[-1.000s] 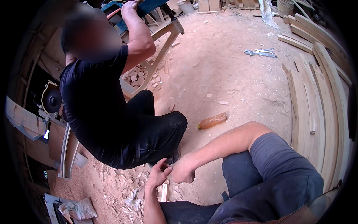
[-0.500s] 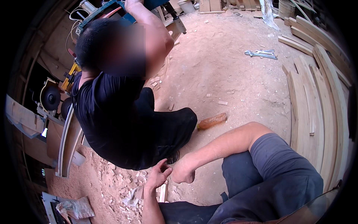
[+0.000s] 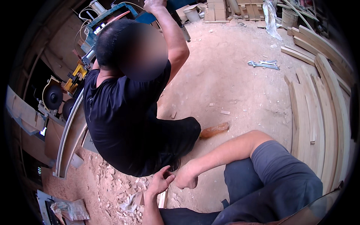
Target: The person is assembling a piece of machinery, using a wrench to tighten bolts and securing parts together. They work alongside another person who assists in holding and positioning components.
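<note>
- The co-worker [image 3: 123, 120] at your 10 o'clock has swung toward 12 since a second ago, head and back now further over the floor. As far as can be judged, the active work sits with that person, and your own hands have no part in it at this moment.
- The blue machine [image 3: 145, 18] at 11 o'clock has the co-worker's raised hand [image 3: 154, 5] against it; you can't tell whether that hand grips.
- Your right forearm [image 3: 225, 152] slants from 4 o'clock toward 6, elbow bent outward, in the same pose as a second ago.
- Your right hand [image 3: 186, 177] hangs at 6 o'clock, wrist bent down, fingers loosely curled under. You can't tell whether anything lies inside the curl.
- Your left hand [image 3: 160, 183], just beside it toward 7, points up toward 1, thumb and forefinger parted, with nothing visible between them. You can't tell whether the two hands touch.
- The strip of wood [image 3: 163, 199] lies on the floor at 6 o'clock, partly hidden by your left forearm and held by neither hand.
- The orange bottle [image 3: 215, 130] lies near the centre toward 4 o'clock; the co-worker's knee now meets its left end in your view.
</note>
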`<state>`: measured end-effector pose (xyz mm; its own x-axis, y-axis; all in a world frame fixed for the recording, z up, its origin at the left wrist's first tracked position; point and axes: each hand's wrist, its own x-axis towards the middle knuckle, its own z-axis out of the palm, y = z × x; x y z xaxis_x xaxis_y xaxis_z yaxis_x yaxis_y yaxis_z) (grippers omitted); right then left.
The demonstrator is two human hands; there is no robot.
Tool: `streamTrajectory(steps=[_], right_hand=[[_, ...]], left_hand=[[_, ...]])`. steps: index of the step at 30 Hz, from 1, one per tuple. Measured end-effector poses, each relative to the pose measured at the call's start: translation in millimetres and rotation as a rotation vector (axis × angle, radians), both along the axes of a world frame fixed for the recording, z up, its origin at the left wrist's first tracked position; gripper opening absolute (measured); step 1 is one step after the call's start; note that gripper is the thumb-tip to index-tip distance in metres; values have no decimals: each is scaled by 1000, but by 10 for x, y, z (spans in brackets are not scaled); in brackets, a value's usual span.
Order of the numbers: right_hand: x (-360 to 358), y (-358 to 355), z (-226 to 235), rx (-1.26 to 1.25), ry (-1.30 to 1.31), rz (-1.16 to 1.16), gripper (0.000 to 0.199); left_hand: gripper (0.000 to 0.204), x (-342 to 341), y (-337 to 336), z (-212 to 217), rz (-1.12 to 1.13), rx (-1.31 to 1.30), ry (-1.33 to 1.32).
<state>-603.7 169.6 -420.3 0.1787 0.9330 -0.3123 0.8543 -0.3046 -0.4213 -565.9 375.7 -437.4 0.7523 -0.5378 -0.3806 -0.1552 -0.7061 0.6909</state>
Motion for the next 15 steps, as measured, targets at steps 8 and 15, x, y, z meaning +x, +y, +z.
streamTrajectory(steps=[8, 15], right_hand=[[62, 2, -41, -45, 29, 10, 31], [104, -157, -31, -82, 64, -85, 29]], left_hand=[[58, -25, -9, 86, -21, -2, -24], [57, -284, 23, 462, -127, 73, -221]])
